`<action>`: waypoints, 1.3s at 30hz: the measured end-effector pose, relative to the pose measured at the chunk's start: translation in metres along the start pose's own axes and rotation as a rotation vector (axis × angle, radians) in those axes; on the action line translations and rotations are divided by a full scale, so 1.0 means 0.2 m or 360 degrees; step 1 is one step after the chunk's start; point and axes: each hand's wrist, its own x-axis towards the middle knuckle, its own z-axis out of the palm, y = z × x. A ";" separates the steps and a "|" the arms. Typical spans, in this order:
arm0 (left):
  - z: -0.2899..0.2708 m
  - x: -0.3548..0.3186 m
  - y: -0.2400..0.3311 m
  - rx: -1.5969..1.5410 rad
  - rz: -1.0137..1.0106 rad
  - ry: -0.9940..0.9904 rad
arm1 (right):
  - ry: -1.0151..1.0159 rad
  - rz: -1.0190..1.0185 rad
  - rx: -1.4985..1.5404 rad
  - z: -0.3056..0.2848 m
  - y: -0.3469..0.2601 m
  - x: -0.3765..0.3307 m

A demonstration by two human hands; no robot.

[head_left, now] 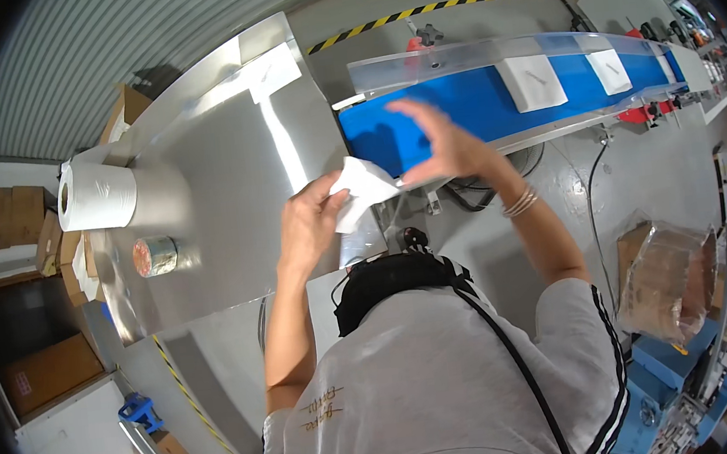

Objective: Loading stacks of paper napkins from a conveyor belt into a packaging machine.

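The white paper sheet (363, 190) sits pinched in the left hand (311, 223), just at the near end of the blue conveyor belt (457, 108), over the edge of the steel desk (221, 197). It looks thin and limp, creased where the fingers bunch it, so I judge it very light, soft and easy to tear; it wants holding by a gathered corner or fold, as it is now, and not by a flat face. The left grip is closed on that sheet between thumb and fingers. The right hand (447, 144) is spread wide and flat above the belt's end, fingers apart, holding nothing, its palm close to the sheet's upper edge; it is blurred, so whether it touches the paper I cannot tell.

Further along the belt lie two white square pads (530, 82), well apart from the hands. On the desk to the left stand a big roll of white paper (98, 196) and a small shiny tape roll (154, 256). Cardboard boxes (49, 371) sit beyond.
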 end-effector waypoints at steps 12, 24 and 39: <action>0.27 0.14 0.02 -0.0543 -0.0300 -0.0412 | 0.0439 0.0697 0.0336 -0.08 0.27 -0.07; 0.49 0.22 -0.11 -0.0196 -0.0080 -0.0510 | 0.1958 0.0830 -0.1175 -0.98 0.82 -0.53; 0.68 0.18 -0.43 -0.0219 0.0746 -0.0277 | 0.0882 0.2256 0.0198 1.78 0.65 -1.86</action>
